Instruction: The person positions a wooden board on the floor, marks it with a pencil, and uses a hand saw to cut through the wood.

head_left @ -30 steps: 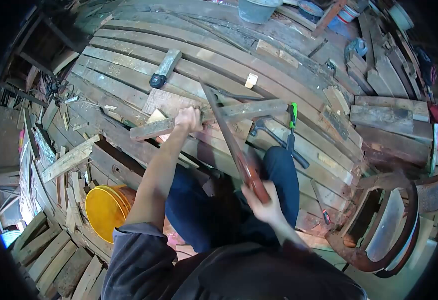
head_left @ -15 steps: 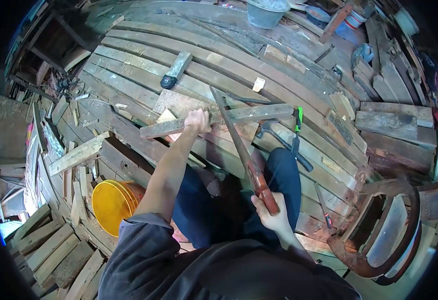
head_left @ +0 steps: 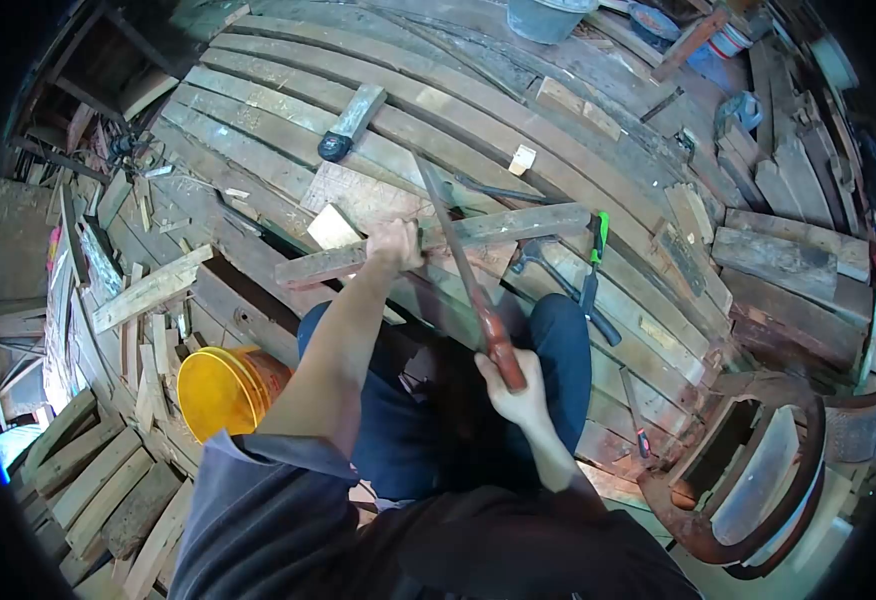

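Observation:
My left hand is closed round a long wooden beam, which lies across the boards in front of my knees. A handsaw with a reddish-brown wooden handle is gripped in my right hand. Its blade crosses the beam just right of my left hand, with the tip pointing away from me. Under the beam lies a flat board, with a small pale block beside my left hand. A hammer and a green-handled tool are near the beam's right end.
A yellow bucket stands at the left, near stacked wood offcuts. A black-ended wooden block and a dark bar lie beyond the beam. At the right are a screwdriver, a wooden chair and piled timber.
My right hand and the saw have moved away from me and slightly left, bringing the handle closer to the beam. My left hand still holds the beam. The view has shifted slightly.

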Tool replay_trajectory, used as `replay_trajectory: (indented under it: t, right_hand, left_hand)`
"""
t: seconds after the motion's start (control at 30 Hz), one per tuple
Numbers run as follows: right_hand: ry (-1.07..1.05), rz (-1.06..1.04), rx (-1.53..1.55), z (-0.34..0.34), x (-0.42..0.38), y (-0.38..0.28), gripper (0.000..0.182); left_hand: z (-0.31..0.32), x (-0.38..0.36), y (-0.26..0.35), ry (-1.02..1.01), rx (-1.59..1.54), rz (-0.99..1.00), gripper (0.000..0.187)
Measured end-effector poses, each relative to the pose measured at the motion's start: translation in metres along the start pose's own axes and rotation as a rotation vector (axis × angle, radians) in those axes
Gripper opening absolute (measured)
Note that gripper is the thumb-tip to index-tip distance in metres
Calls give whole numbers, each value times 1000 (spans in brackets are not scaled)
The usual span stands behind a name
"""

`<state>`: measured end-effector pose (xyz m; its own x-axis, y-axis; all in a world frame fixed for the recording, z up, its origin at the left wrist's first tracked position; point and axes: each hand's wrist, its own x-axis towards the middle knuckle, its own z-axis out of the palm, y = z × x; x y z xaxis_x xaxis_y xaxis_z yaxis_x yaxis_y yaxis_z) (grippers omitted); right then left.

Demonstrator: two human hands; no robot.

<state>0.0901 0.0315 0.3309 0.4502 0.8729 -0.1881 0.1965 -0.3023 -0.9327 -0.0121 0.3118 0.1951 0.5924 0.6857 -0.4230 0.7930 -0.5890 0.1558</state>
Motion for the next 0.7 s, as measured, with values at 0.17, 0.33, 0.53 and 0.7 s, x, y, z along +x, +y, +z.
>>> replay_trajectory:
  t: [0.17, 0.33, 0.53, 0.7]
  right_hand:
    - [-34, 51, -31, 5, -4, -19, 26]
    - [-84, 95, -3, -20, -35, -25, 24]
    - [-1, 79, 138, -2, -11, -34, 34]
    - [-60, 176, 96, -46, -71, -31, 26]
  left_hand:
    - [4, 8, -2, -87, 34, 45, 58]
    - [-14, 0, 9, -79, 16, 16, 48]
    - [4, 5, 3, -30, 12, 57, 49]
    - [-5, 2, 10, -39, 72, 11, 47]
